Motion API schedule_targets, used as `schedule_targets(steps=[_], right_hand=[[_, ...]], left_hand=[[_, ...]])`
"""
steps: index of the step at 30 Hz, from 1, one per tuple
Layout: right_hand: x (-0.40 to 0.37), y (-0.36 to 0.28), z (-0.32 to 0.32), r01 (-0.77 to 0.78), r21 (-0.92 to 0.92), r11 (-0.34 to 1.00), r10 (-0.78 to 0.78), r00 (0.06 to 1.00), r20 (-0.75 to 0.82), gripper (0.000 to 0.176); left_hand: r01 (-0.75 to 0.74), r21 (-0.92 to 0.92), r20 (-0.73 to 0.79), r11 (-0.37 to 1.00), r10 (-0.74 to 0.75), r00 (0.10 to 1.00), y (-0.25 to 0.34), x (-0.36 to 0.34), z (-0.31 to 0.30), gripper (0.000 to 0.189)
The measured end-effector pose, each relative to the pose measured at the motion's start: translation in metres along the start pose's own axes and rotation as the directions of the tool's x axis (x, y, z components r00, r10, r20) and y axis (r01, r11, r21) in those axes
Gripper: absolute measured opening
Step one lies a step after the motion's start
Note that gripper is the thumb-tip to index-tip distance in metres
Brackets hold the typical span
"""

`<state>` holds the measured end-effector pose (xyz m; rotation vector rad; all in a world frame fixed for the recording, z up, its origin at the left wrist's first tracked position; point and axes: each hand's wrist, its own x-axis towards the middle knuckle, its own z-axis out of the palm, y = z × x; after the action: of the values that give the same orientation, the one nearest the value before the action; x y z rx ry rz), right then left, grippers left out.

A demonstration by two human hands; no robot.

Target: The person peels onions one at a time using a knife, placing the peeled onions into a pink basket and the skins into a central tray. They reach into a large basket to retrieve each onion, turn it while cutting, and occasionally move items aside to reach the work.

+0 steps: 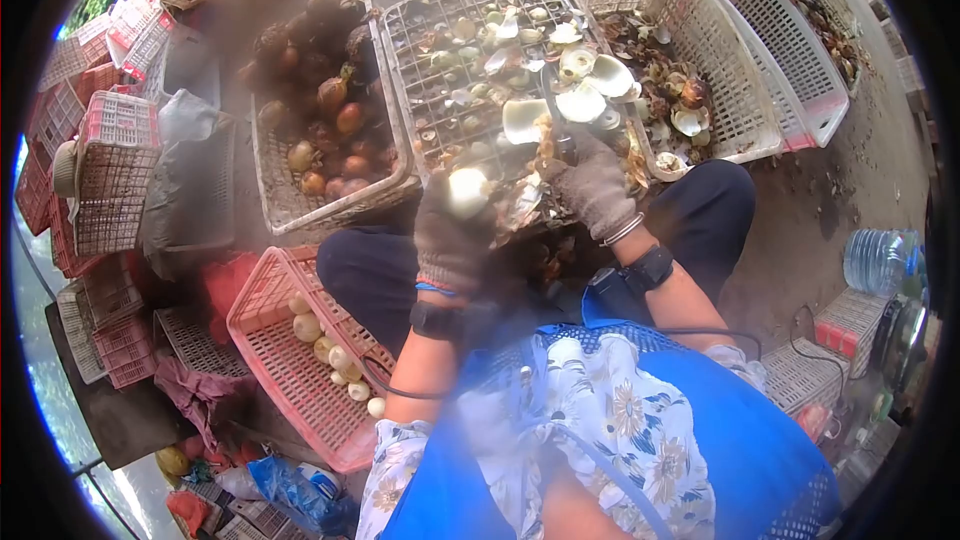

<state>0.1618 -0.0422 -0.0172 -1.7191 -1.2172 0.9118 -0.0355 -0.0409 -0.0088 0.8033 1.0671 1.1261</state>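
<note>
My left hand (450, 245), in a grey-brown knitted glove, is closed around a peeled white onion (468, 192). To its right, my gloved right hand (597, 190) is curled shut; a small dark piece shows at its fingers, too blurred to name. A strip of brown onion peel (546, 140) hangs beside those fingers. Both hands are over the near edge of a white grid crate (398, 50) strewn with onion skins. Large white onion layers (582, 103) lie on it just beyond my right hand.
Left stands a crate (275, 218) of unpeeled brown onions (333, 95). Peeled onions (325, 348) lie in a pink crate (255, 315) by my left knee. A white crate (745, 110) with peelings stands right. A water bottle (880, 260) is far right; stacked crates (115, 170) far left.
</note>
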Motion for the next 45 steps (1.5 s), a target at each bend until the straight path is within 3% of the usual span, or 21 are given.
schedule_targets(steps=[1, 5, 6, 7, 10, 12, 15, 17, 19, 23, 28, 31, 33, 35, 36, 37, 39, 40, 42, 43, 45], right_hand=[[-0.005, -0.015, -0.007, 0.094, -0.044, 0.995, -0.097, 0.993, -0.070, 0.036], [-0.007, -0.018, -0.008, 0.043, -0.099, 0.994, -0.045, 0.999, -0.013, 0.041], [-0.005, -0.008, -0.007, -0.006, 0.012, 1.000, 0.007, 1.000, -0.030, 0.043], [-0.004, -0.002, -0.007, -0.054, 0.125, 0.991, 0.059, 0.997, -0.040, 0.044], [0.004, 0.029, -0.016, -0.010, 0.080, 0.997, 0.026, 0.981, -0.192, 0.041], [0.011, 0.042, -0.022, 0.027, -0.032, 0.999, -0.034, 0.963, -0.268, 0.043], [0.021, 0.014, -0.037, 0.214, -0.232, 0.949, -0.271, 0.929, -0.252, 0.047], [0.027, -0.009, -0.032, 0.004, -0.433, 0.901, -0.136, 0.952, -0.273, 0.049], [0.049, 0.018, -0.033, 0.143, -0.417, 0.897, -0.221, 0.965, -0.144, 0.049], [0.061, 0.022, -0.043, -0.094, -0.448, 0.889, 0.079, 0.996, -0.051, 0.031], [0.067, 0.039, -0.057, -0.244, -0.181, 0.953, 0.179, 0.933, -0.311, 0.030], [0.069, 0.060, -0.073, -0.242, -0.060, 0.968, 0.214, 0.930, -0.298, 0.033], [0.068, 0.053, -0.074, -0.261, -0.015, 0.965, 0.241, 0.911, -0.335, 0.037], [0.059, 0.022, -0.083, -0.424, -0.114, 0.898, 0.380, 0.881, -0.282, 0.041], [0.068, 0.057, -0.076, -0.385, -0.087, 0.919, 0.358, 0.906, -0.227, 0.046], [0.076, 0.083, -0.065, -0.390, -0.073, 0.918, 0.365, 0.903, -0.226, 0.046], [0.084, 0.132, -0.042, -0.075, -0.345, 0.936, 0.034, 0.992, -0.123, 0.046], [0.083, 0.136, -0.037, 0.158, -0.692, 0.704, -0.154, 0.986, 0.069, 0.035], [0.073, 0.091, -0.046, 0.041, -0.724, 0.689, 0.046, 0.994, 0.100, 0.029], [0.068, 0.064, -0.052, -0.066, -0.765, 0.641, 0.242, 0.963, 0.120, 0.024], [0.074, 0.128, -0.034, 0.101, -0.702, 0.705, 0.004, 0.989, 0.147, 0.016]], left_hand=[[-0.238, 0.554, 0.043, 0.797, 0.258, 0.965, -0.013, 0.008, -0.010, 0.032], [-0.347, 0.707, -0.012, 0.616, 0.502, 0.865, 0.019, 0.006, -0.014, 0.032], [-0.258, 0.034, -0.138, 0.965, 0.261, 0.956, 0.045, 0.002, -0.021, 0.032], [-0.025, -0.660, -0.050, 0.751, -0.011, 0.999, 0.071, -0.002, -0.038, 0.031], [-0.287, -0.433, -0.201, 0.855, 0.219, 0.955, 0.127, -0.038, -0.134, 0.030], [-0.470, -0.059, -0.674, 0.881, 0.312, 0.670, 0.150, -0.072, -0.168, 0.028], [-0.185, 0.507, -0.719, 0.842, 0.531, 0.448, 0.129, -0.136, -0.322, 0.006], [-0.112, 0.505, -0.816, 0.856, 0.516, 0.261, 0.126, -0.150, -0.324, 0.012], [-0.167, 0.433, -0.824, 0.886, 0.464, 0.325, 0.125, -0.144, -0.305, 0.005], [-0.367, 0.230, -0.569, 0.901, 0.430, 0.701, 0.138, -0.074, -0.167, 0.021], [-0.079, 0.289, -0.178, 0.954, 0.135, 0.975, 0.095, 0.041, -0.018, 0.029], [-0.049, 0.741, 0.017, 0.670, 0.055, 0.998, 0.027, 0.099, 0.025, 0.043], [-0.320, 0.882, 0.226, 0.346, 0.286, 0.931, -0.021, 0.126, 0.035, 0.051], [-0.123, 0.923, 0.158, 0.365, -0.068, 0.985, -0.002, 0.121, 0.072, 0.051], [-0.418, 0.892, 0.410, 0.170, 0.086, 0.908, -0.028, 0.129, 0.059, 0.049], [-0.428, 0.899, 0.418, 0.088, 0.114, 0.901, -0.006, 0.107, 0.083, 0.042], [-0.453, 0.848, 0.435, 0.276, 0.128, 0.891, -0.030, 0.116, 0.067, 0.034], [-0.451, 0.851, 0.435, 0.269, 0.118, 0.892, -0.020, 0.108, 0.075, 0.034], [0.060, 0.709, 0.060, 0.703, -0.145, 0.988, 0.003, 0.084, 0.101, 0.026], [-0.070, 0.530, 0.168, 0.845, -0.024, 0.985, 0.016, 0.060, 0.110, 0.024], [-0.288, 0.784, 0.231, 0.551, 0.173, 0.958, 0.004, 0.053, 0.099, 0.021]])
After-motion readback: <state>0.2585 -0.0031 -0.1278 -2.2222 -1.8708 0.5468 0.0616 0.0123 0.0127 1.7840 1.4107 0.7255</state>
